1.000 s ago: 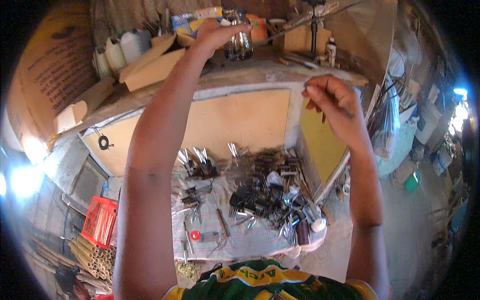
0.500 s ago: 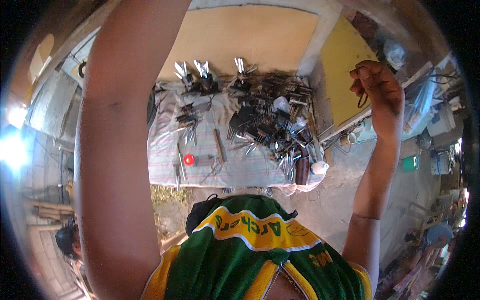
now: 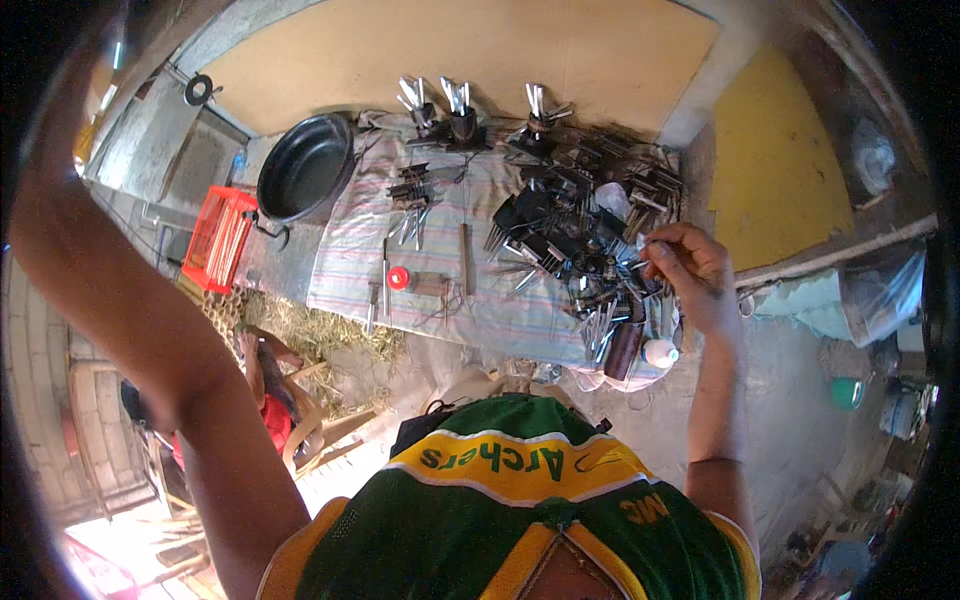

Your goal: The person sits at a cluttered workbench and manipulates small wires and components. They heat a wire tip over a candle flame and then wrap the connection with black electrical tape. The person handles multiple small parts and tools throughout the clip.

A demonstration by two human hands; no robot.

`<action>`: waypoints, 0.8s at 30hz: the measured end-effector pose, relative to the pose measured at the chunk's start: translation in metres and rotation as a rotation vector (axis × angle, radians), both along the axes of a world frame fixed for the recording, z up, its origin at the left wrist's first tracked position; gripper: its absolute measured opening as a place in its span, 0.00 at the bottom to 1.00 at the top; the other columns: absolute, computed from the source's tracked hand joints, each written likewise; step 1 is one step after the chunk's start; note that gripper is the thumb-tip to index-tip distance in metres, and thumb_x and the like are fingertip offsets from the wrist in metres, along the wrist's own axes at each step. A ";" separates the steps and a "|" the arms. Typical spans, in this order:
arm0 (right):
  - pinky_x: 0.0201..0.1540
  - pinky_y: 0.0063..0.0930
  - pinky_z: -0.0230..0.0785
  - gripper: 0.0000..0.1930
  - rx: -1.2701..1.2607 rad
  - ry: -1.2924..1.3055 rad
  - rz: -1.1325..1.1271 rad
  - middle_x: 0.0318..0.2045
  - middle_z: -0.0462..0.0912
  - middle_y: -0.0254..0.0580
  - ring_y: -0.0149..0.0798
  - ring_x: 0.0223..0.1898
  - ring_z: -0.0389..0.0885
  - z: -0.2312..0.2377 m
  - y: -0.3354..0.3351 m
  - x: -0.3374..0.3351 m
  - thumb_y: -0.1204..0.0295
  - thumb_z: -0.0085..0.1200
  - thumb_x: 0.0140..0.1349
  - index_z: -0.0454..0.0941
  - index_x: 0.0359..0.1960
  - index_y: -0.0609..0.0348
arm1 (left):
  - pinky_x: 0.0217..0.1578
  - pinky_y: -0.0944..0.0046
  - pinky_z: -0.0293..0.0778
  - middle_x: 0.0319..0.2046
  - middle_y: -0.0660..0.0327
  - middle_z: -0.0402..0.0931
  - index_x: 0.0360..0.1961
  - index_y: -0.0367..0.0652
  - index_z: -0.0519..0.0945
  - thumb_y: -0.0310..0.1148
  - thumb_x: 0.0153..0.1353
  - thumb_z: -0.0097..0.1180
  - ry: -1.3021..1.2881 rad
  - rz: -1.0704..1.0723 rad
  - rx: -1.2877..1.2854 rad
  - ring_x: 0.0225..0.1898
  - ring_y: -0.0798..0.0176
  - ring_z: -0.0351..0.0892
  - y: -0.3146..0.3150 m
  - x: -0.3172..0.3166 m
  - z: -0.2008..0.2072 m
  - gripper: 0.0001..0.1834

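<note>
My right hand point(image 3: 692, 272) hovers at the right side of a pile of dark metal pieces point(image 3: 545, 250), its thumb and forefinger pinched together. Whatever lies between those fingers is too small to make out. A scrap of whitish plastic point(image 3: 612, 200) rests on the pile near the fingertips. My left arm point(image 3: 130, 290) reaches up along the left side; its hand passes out of sight in the dark upper-left rim. On the striped cloth point(image 3: 345, 265) lie a red round object point(image 3: 399, 278), a long thin tool point(image 3: 464, 258) and slim metal rods point(image 3: 386, 263).
Dark holders with silver rods point(image 3: 462, 118) stand along the back. A black basin point(image 3: 305, 170) and a red crate of sticks point(image 3: 218, 240) are at the left. A white bottle point(image 3: 660, 353) stands beside a brown cylinder point(image 3: 625, 350). Another person point(image 3: 275, 415) sits at lower left.
My right hand has come down and left from the yellow board to the metal pile; the dark loop at its fingers no longer shows. My left arm has swung outward left, uncovering the basin and crate.
</note>
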State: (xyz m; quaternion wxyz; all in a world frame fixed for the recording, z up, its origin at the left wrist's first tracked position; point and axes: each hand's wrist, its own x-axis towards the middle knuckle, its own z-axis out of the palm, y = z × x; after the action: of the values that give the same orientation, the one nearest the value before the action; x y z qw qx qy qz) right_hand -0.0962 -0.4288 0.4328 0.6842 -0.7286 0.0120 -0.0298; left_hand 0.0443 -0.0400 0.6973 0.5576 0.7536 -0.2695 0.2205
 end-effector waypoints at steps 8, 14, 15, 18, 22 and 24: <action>0.37 0.21 0.73 0.10 -0.176 0.258 0.134 0.32 0.83 0.36 0.26 0.33 0.80 -0.099 0.021 0.071 0.70 0.56 0.66 0.80 0.43 0.63 | 0.44 0.66 0.78 0.44 0.59 0.78 0.52 0.38 0.73 0.21 0.48 0.70 0.447 0.091 -0.243 0.44 0.66 0.78 0.030 -0.002 -0.237 0.28; 0.38 0.22 0.75 0.13 -0.141 0.292 0.108 0.34 0.85 0.41 0.28 0.35 0.82 -0.156 0.058 0.109 0.73 0.59 0.64 0.80 0.47 0.68 | 0.48 0.63 0.76 0.47 0.57 0.76 0.51 0.34 0.70 0.18 0.46 0.71 0.519 -0.067 -0.362 0.46 0.64 0.78 -0.024 0.105 -0.478 0.31; 0.39 0.22 0.75 0.13 -0.155 0.315 0.089 0.34 0.85 0.41 0.27 0.35 0.82 -0.165 0.062 0.113 0.73 0.59 0.64 0.80 0.47 0.68 | 0.48 0.63 0.77 0.46 0.56 0.77 0.50 0.33 0.69 0.19 0.47 0.71 0.545 -0.001 -0.264 0.47 0.64 0.78 -0.031 0.124 -0.511 0.30; 0.38 0.21 0.73 0.14 -0.135 0.314 -0.001 0.34 0.86 0.39 0.25 0.34 0.80 -0.200 0.080 0.117 0.70 0.61 0.62 0.82 0.47 0.66 | 0.47 0.65 0.77 0.46 0.55 0.77 0.50 0.33 0.70 0.21 0.46 0.73 0.564 0.082 -0.184 0.46 0.65 0.78 -0.054 0.175 -0.594 0.31; 0.39 0.21 0.75 0.11 -0.021 0.412 -0.101 0.35 0.85 0.41 0.28 0.35 0.82 -0.242 0.087 0.108 0.74 0.60 0.62 0.81 0.44 0.69 | 0.48 0.63 0.75 0.45 0.54 0.79 0.51 0.34 0.70 0.31 0.43 0.77 0.507 0.088 -0.177 0.46 0.62 0.79 -0.082 0.238 -0.674 0.36; 0.40 0.22 0.75 0.10 0.084 0.416 -0.172 0.34 0.84 0.42 0.29 0.36 0.82 -0.256 0.085 0.098 0.75 0.60 0.62 0.80 0.42 0.69 | 0.49 0.61 0.75 0.46 0.53 0.79 0.51 0.34 0.70 0.36 0.42 0.78 0.500 0.160 -0.086 0.46 0.59 0.79 -0.096 0.269 -0.703 0.38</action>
State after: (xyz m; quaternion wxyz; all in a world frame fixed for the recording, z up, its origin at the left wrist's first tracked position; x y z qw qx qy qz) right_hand 0.0023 -0.3443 0.1765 0.6919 -0.6860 0.2162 0.0633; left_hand 0.3134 -0.1365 -0.0052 0.6192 0.7791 -0.0536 0.0822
